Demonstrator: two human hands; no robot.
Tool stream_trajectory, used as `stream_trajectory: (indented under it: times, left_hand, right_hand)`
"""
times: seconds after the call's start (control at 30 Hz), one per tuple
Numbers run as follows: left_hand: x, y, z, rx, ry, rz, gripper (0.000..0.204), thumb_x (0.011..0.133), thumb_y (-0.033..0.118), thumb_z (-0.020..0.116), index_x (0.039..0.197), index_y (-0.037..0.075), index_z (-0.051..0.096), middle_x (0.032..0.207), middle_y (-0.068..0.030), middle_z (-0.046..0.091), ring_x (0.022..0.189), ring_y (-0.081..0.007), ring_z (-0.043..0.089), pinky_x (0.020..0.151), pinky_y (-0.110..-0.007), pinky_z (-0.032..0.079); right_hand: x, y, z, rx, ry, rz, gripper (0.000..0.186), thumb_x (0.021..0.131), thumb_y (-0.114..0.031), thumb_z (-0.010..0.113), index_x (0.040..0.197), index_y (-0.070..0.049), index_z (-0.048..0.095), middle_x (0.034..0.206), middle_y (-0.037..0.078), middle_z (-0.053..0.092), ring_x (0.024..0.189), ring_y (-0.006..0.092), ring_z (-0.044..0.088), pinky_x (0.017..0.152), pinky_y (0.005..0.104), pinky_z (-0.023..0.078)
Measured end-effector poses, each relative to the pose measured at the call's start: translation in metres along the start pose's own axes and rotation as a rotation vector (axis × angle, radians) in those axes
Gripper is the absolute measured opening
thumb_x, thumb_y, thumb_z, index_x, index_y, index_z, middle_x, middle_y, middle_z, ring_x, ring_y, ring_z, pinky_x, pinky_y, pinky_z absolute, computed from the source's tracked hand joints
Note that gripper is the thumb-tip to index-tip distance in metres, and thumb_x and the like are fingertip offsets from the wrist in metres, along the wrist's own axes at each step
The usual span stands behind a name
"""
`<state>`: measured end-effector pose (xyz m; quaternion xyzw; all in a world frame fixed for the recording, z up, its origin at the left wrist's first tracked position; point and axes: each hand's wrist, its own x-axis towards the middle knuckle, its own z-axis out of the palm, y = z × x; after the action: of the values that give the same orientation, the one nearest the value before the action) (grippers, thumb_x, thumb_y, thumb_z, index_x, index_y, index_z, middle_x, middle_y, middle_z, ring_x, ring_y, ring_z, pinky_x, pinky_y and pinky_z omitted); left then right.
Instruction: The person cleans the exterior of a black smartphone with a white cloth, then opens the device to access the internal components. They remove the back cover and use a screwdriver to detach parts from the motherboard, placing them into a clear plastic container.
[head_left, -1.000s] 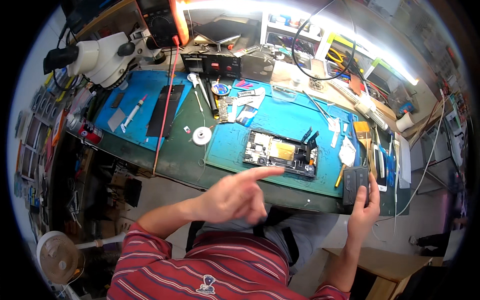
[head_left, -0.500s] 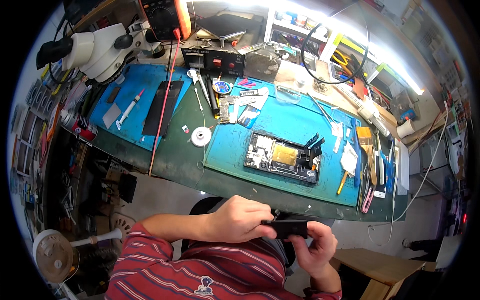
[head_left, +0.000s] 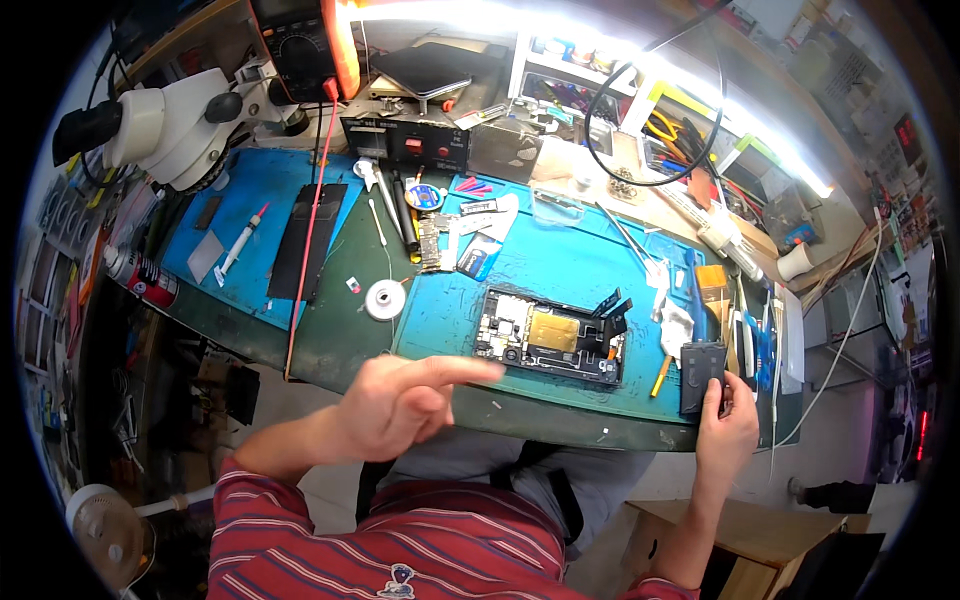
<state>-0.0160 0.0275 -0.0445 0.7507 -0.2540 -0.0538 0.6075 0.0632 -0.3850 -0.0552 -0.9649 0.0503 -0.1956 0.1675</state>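
Observation:
An opened phone lies on the blue mat, its circuit boards, a gold-coloured patch and raised black flex pieces showing. Just left of its near edge, over the bench edge, my left hand hovers with the index finger stretched out and the other fingers loosely bent, holding nothing I can see. At the right end of the bench, my right hand grips the lower edge of a flat black rectangular part, thumb on top. Whether that part rests on the bench or is held just above it I cannot tell.
Tweezers, a yellow-handled tool and several hand tools lie at the right. A solder spool, loose circuit boards and a syringe lie to the left. A microscope and multimeter stand behind.
Both hands held the black part together over my lap. My left hand has let go and moved up and left; my right hand has carried the part to the bench's right end.

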Motion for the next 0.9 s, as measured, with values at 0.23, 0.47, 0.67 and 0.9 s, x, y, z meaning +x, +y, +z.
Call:
stream_trajectory:
  times: [0.23, 0.47, 0.67, 0.9]
  left_hand:
    - [0.039, -0.017, 0.098, -1.133, -0.033, -0.019, 0.094, 0.105, 0.024, 0.066, 0.168, 0.019, -0.003, 0.158, -0.0174, 0.041, 0.144, -0.0296, 0.047, 0.121, -0.045, 0.035]
    - [-0.002, -0.005, 0.086, -1.182, -0.133, 0.28, 0.117, 0.089, 0.089, 0.037, 0.168, 0.017, -0.011, 0.175, -0.0172, -0.006, 0.162, -0.0323, 0.005, 0.13, -0.048, 0.008]
    - [-0.151, 0.004, -0.11, 0.189, 1.61, 0.221, 0.039, 0.1, 0.004, 0.065, 0.136, 0.003, 0.053, 0.122, -0.0078, 0.061, 0.105, -0.019, 0.065, 0.094, -0.033, 0.054]
    - [-0.385, -0.049, -0.353, 1.359, 1.812, -0.618, 0.084, 0.086, 0.04, 0.082, 0.147, -0.004, 0.046, 0.139, -0.0274, 0.055, 0.13, -0.0452, 0.053, 0.11, -0.05, 0.042]
  right_hand:
    - [-0.078, -0.08, -0.019, 0.335, 0.355, -0.839, 0.047, 0.108, -0.035, 0.052, 0.143, -0.003, 0.054, 0.138, 0.012, 0.061, 0.121, 0.0311, 0.059, 0.099, 0.0464, 0.047]
    - [-0.078, -0.137, 0.03, 0.4, 0.091, -1.052, 0.078, 0.106, -0.061, 0.042, 0.16, -0.006, 0.032, 0.162, 0.023, 0.037, 0.15, 0.0452, 0.034, 0.122, 0.0663, 0.018]
    - [-0.073, -0.111, 0.037, 0.384, 0.156, -1.006, 0.076, 0.108, -0.059, 0.041, 0.162, -0.009, 0.025, 0.153, 0.029, 0.042, 0.143, 0.0474, 0.043, 0.117, 0.0714, 0.032]
    - [-0.086, -0.145, 0.057, 0.573, 0.173, -1.099, 0.055, 0.104, -0.04, 0.063, 0.139, 0.0, 0.052, 0.136, 0.022, 0.061, 0.126, 0.0413, 0.058, 0.112, 0.0629, 0.042]
